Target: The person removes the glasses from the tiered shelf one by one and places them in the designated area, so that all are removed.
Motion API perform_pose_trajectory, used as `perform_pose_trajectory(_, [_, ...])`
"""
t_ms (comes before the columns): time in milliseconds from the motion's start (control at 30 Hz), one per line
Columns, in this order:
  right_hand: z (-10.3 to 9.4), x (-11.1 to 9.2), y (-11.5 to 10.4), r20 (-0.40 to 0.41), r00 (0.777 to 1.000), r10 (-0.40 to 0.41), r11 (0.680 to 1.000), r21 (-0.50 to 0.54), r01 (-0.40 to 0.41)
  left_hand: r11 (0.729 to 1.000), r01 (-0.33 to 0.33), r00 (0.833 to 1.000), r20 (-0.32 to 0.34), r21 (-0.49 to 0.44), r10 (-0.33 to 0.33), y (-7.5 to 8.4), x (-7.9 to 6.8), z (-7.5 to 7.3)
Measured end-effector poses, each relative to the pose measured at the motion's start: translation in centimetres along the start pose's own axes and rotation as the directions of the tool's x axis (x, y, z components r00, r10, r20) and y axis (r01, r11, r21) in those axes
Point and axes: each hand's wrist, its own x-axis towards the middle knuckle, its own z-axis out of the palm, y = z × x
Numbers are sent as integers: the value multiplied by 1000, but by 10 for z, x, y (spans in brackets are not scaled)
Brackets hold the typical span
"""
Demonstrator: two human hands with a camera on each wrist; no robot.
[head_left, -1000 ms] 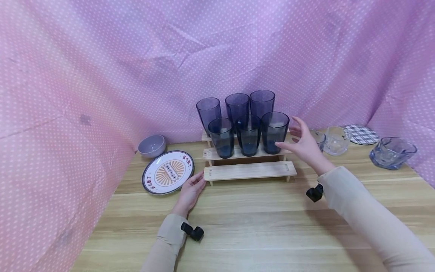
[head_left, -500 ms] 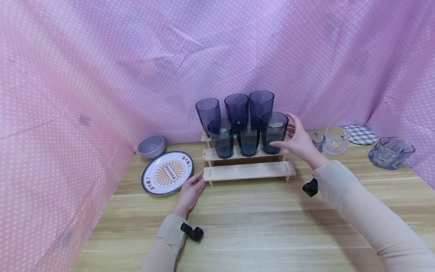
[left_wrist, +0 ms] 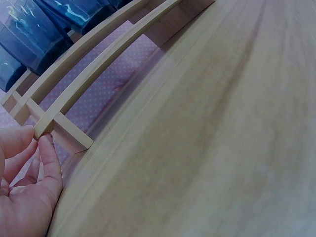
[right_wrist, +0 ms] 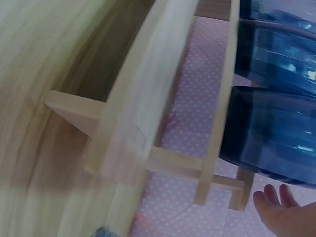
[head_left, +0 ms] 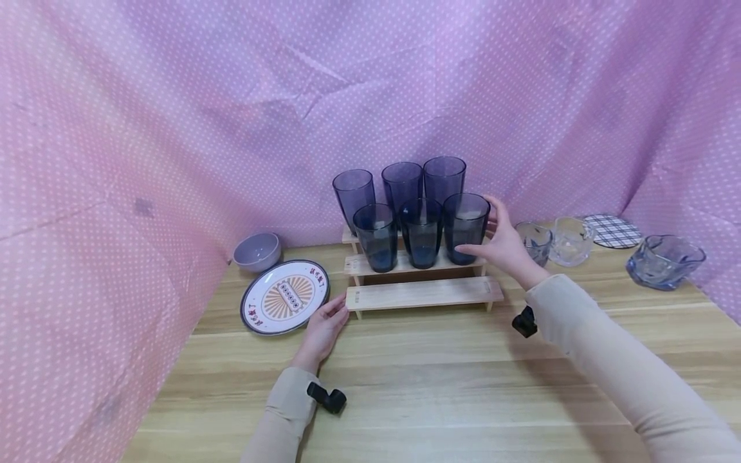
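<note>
A three-step wooden rack (head_left: pixel 422 293) stands on the table. My left hand (head_left: pixel 323 326) pinches the left end of its lowest step, thumb and fingertips at the corner in the left wrist view. Several dark blue glasses stand upright in two rows on the upper steps. My right hand (head_left: pixel 509 251) is spread beside the front right glass (head_left: pixel 463 225), its thumb in front and its fingers at the far side. In the right wrist view the fingertips (right_wrist: pixel 286 192) come right up to that glass's side. The right thumb is hidden there.
Left of the rack, a patterned plate (head_left: pixel 312 302) leans near a grey bowl (head_left: pixel 255 254). On the right are a clear glass cup (head_left: pixel 572 241), another cup (head_left: pixel 537 238) partly behind the right hand, a bluish glass bowl (head_left: pixel 662 263) and a checked round mat (head_left: pixel 613 230). Pink dotted cloth (head_left: pixel 370 77) hangs behind.
My right hand has moved slightly left, closer around the front right glass. The left hand keeps its place at the rack's corner. The glasses stay where they stood.
</note>
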Motion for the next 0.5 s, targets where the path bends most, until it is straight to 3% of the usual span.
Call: perform_pose_trajectory(500, [16, 0, 5, -93, 995, -39, 999, 11, 40, 1000, -8, 1000, -9, -17, 8, -2, -1, 0])
